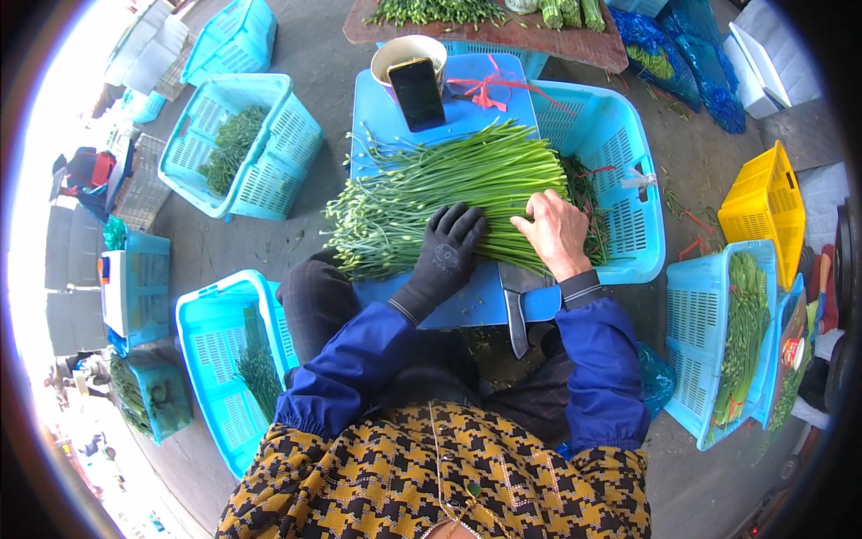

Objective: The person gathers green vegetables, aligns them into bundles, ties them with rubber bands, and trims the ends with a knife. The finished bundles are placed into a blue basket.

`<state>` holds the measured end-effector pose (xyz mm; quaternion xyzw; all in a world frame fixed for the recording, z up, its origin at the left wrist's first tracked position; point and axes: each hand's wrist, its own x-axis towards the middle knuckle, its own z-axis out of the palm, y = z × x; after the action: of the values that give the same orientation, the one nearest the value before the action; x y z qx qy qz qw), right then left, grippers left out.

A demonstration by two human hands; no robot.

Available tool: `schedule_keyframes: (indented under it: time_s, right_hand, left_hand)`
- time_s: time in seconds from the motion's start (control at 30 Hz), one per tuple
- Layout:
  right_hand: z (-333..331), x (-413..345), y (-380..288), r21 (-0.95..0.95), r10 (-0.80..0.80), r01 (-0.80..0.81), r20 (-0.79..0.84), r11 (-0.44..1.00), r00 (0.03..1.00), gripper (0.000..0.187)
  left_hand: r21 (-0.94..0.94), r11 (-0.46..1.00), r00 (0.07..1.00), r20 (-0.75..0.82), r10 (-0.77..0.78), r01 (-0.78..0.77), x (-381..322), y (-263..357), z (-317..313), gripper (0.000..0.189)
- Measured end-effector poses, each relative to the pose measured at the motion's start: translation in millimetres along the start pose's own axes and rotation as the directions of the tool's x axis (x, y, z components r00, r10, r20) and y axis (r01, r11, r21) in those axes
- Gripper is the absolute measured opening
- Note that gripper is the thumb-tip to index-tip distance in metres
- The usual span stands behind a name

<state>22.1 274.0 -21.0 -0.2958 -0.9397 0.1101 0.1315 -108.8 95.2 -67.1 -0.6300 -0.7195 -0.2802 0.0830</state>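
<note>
A wide layer of flowering garlic chives lies across a blue board, its buds to the left and its pale stem ends to the right. My left hand, in a black knit glove, rests flat on the stems with its fingers extended. Near the stem ends is my bare right hand, thumb apart and fingers curled; its fingertips are partly hidden, so a grip on stems cannot be made out. Below it, a wide-bladed knife lies on the board, its handle past the near edge.
On the board's far side, a smartphone leans against a paper tub beside red ties. A turquoise crate with green trimmings adjoins the right side. More crates with greens stand left and right; a brown table is ahead.
</note>
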Motion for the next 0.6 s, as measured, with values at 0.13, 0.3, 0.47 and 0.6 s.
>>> schedule_keyframes:
  time_s: [0.13, 0.3, 0.47, 0.6]
  right_hand:
    - [16.0, 1.9, 8.1, 0.006, -0.070, 0.072, -0.128, 0.997, 0.989, 0.021]
    - [4.7, 11.8, 22.1, 0.308, -0.002, 0.036, -0.107, 0.951, 0.994, 0.014]
    - [-21.4, 22.3, 34.2, 0.651, 0.189, -0.187, 0.067, 0.736, 0.980, 0.009]
    - [-16.9, 18.6, 31.0, 0.425, -0.043, 0.079, -0.093, 0.902, 0.995, 0.008]
  left_hand:
    - [-0.002, 1.000, 1.000, 0.009, -0.001, 0.001, 1.2, -1.1, 0.2, 0.060]
    - [0.007, 1.000, 1.000, 0.030, 0.001, -0.002, 1.2, -1.1, -1.3, 0.064]
    - [0.033, 0.999, 0.998, 0.055, -0.025, 0.023, 1.2, 0.9, -3.5, 0.068]
    - [0.034, 0.999, 0.997, 0.066, -0.039, 0.037, 2.0, 2.4, -3.5, 0.068]
